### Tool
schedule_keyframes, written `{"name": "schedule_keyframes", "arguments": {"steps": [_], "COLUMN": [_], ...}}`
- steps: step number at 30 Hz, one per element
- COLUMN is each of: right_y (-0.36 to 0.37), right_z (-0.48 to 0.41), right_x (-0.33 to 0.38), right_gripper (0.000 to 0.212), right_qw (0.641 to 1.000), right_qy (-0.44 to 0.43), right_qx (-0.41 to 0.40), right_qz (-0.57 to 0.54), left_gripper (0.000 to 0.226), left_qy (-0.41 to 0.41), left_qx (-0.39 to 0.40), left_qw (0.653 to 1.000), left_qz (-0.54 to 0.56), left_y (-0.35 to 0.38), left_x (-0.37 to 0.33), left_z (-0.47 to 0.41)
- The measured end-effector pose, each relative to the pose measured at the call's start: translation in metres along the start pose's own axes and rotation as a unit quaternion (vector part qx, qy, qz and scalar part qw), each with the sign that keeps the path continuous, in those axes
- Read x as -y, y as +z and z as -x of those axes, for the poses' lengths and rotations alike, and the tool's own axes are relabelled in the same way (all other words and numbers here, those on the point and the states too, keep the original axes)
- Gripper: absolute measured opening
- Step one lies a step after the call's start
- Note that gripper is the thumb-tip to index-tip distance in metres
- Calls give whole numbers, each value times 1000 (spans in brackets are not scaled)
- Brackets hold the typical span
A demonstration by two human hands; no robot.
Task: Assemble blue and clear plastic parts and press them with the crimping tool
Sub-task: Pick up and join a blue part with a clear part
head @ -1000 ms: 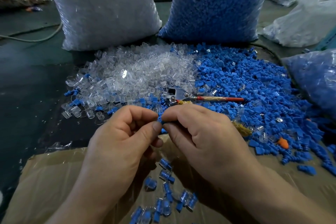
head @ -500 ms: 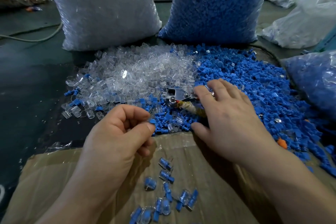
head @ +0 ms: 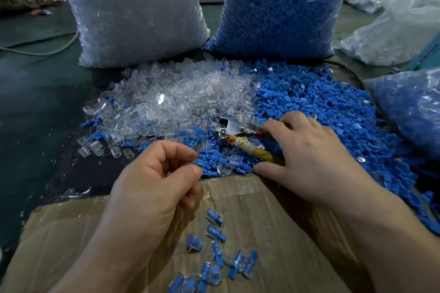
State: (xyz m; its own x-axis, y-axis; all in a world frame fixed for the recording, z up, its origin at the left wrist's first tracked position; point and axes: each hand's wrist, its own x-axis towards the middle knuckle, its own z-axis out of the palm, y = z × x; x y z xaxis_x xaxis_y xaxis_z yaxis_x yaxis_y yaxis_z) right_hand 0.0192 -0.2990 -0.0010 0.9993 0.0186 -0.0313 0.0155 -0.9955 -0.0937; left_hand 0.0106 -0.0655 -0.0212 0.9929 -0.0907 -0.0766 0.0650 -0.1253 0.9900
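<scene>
Head view: left hand point(head: 152, 178) pinches blue part point(head: 200, 163); right hand point(head: 309, 152) spread over crimping tool point(head: 229, 126), whose 2 handles could slip if grabbed loosely.

Crimping tool point(head: 232, 129): the far ends of both handles are hidden under my right hand point(head: 309, 159). Blue part point(head: 199, 163) pinched in my left hand point(head: 154, 181): mostly covered by my fingers point(head: 176, 152), shape unclear. Clear-parts bag point(head: 133, 12) and blue-parts bag point(head: 281, 7): tops cut off by the upper edge.

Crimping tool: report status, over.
Left grip pinching blue part. Right grip over crimping tool handles, hold unconfirmed. Tool lies on parts pile.
</scene>
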Motion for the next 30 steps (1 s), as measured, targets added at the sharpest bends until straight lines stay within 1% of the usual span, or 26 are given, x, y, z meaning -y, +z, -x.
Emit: {"name": "schedule_keyframes", "arguments": {"steps": [4, 9, 12, 14, 16, 18, 20, 25, 28, 30], "right_y": [-3, -7, -14, -17, -19, -19, -19, -19, -18, -19], "right_z": [1, 0, 7, 14, 19, 22, 23, 23, 21, 22], "right_x": [2, 9, 9, 12, 17, 20, 22, 21, 20, 19], "right_gripper": [70, 59, 58, 59, 57, 59, 63, 64, 66, 66], "right_qw": [1000, 999, 995, 989, 985, 983, 981, 978, 978, 978], "right_qy": [-7, -10, -22, -56, -101, -139, -160, -176, -179, -183], "right_qx": [7, -39, -86, -101, -91, -70, -52, -53, -47, -42], "right_qz": [21, 17, -45, -96, -104, -94, -93, -101, -97, -94], "left_gripper": [29, 25, 17, 17, 20, 19, 18, 16, 25, 22], "left_qy": [4, 10, 7, -5, -9, 8, 21, 53, 72, 80], "left_qx": [-6, -15, -23, -31, -45, -54, -54, -45, -39, -41], "left_qw": [1000, 999, 998, 994, 991, 993, 993, 995, 994, 993], "left_qz": [7, 27, 59, 103, 124, 109, 100, 73, 68, 70], "left_y": [1, 1, 1, 3, 3, 2, -1, -7, -7, -6], "left_x": [2, 0, -4, -6, -7, -7, -5, 0, -1, -2], "left_z": [0, 1, 2, 3, 2, 0, -1, -3, -4, -3]}}
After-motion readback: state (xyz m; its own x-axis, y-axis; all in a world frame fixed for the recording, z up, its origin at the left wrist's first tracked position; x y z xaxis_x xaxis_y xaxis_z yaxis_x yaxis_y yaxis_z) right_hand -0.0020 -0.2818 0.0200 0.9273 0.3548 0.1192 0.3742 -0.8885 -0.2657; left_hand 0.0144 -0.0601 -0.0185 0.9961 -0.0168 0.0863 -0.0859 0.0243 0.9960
